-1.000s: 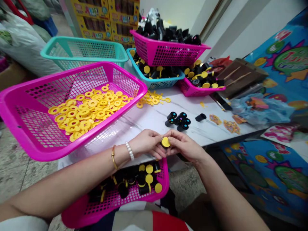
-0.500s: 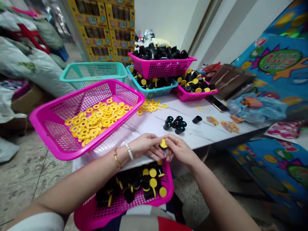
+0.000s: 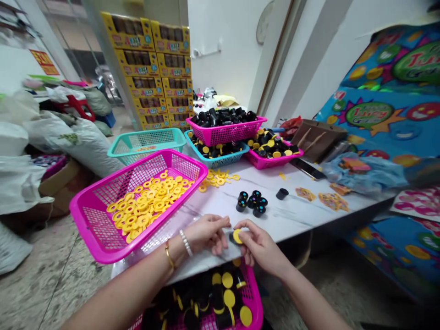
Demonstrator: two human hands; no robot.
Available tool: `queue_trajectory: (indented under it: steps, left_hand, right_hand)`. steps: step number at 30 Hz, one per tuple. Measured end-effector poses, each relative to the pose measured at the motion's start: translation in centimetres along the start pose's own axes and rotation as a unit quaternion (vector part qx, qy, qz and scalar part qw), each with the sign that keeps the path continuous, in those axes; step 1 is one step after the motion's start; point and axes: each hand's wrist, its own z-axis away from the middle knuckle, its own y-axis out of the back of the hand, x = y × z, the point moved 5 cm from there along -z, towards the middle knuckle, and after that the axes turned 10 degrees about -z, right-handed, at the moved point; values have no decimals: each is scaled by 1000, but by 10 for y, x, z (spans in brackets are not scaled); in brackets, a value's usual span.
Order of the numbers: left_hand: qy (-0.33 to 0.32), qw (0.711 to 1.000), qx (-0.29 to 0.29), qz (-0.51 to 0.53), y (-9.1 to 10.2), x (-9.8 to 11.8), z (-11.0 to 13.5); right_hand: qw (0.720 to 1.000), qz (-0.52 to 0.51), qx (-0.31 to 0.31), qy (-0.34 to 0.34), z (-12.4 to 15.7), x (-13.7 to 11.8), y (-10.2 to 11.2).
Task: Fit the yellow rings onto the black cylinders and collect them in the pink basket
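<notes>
My left hand (image 3: 208, 233) and my right hand (image 3: 258, 246) meet over the near edge of the white table (image 3: 295, 215). Together they pinch a small black cylinder with a yellow cap (image 3: 236, 236), fingers closed round it. Below them, on my lap, a pink basket (image 3: 256, 305) holds several black pieces with yellow caps. A cluster of black cylinders with coloured dots (image 3: 252, 202) stands on the table just beyond my hands, with one more black cylinder (image 3: 282, 193) to their right.
A large pink basket of yellow rings (image 3: 103, 238) overhangs the table's left edge; loose yellow rings (image 3: 216, 178) lie beside it. Teal (image 3: 147, 142), blue (image 3: 216, 161) and pink baskets (image 3: 225, 130) of black parts stand at the back. Stickers (image 3: 328, 199) and a plastic bag (image 3: 360, 172) lie right.
The camera has tilted up and back, showing more of the room. My hands still hold the yellow-capped piece between them, now lower in view.
</notes>
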Motion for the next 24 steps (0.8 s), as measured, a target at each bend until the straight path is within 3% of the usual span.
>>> queue_trajectory:
  steps: [3, 6, 8, 10, 13, 16, 19, 24]
  left_hand:
    - [-37, 984, 147, -96, 29, 7, 7]
    - [-63, 964, 217, -138, 44, 9, 7]
    - [-70, 957, 238, -147, 47, 8, 4]
    - [-74, 950, 260, -154, 49, 7, 2]
    - [-65, 946, 275, -156, 52, 5, 0]
    - [-47, 950, 263, -162, 53, 5, -1]
    - [-33, 956, 237, -172, 52, 3, -4]
    - [-27, 958, 202, -201, 51, 2, -5]
  right_hand:
    - [999, -11, -28, -40, 20, 10, -17]
    - [993, 48, -82, -72, 30, 7, -36]
    - [984, 145, -100, -32, 20, -9, -43]
    - [964, 246, -91, 52, -4, -34, -44]
    - [926, 339, -50, 158, -54, -69, -43]
    - [885, 415, 49, 206, -104, -87, -42]
    - [865, 449, 110, 193, -140, -83, -47]
    - [859, 481, 102, 144, -157, -65, -53]
